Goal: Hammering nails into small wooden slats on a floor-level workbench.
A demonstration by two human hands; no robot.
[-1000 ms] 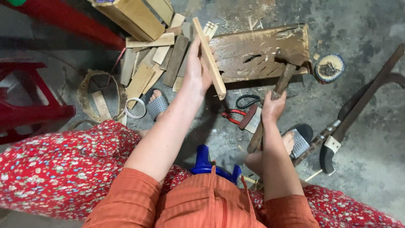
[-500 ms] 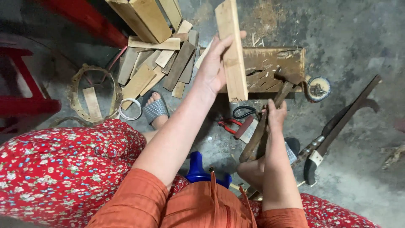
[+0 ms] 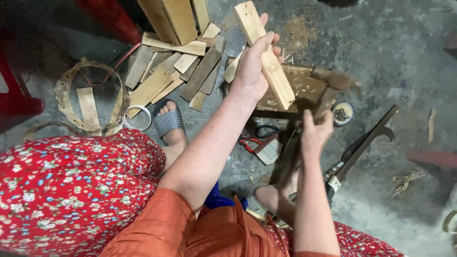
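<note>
A: Here's the left hand (image 3: pixel 252 71), fingers wrapped around a pale wooden slat (image 3: pixel 264 52), holding it up at a slant just above the worn wooden block (image 3: pixel 304 88) on the floor.

B: And the right hand (image 3: pixel 314 135) is closed on the handle of a hammer (image 3: pixel 333 85). The head is blurred, so it's on the move, right over the block's far corner.

A: For a clean job, she'd want the slat's lower end planted flat on the block before any blow lands. In the air like that it would only bounce.

B: Agreed. And the left fingers sit high on the slat, well clear of the lower end, which looks the safe place for them.

A: Short strokes, I'd say, with the hammer face square. There's a small round tin (image 3: pixel 342 113) just beside the block; whether it holds nails is hard to tell.

B: Red-handled pliers (image 3: pixel 254 143) lie near the block on her side, and a heap of wood offcuts (image 3: pixel 176 71) sits well to its left.

A: A sandalled foot (image 3: pixel 169 123) rests near that heap, safely apart from the block.
</note>
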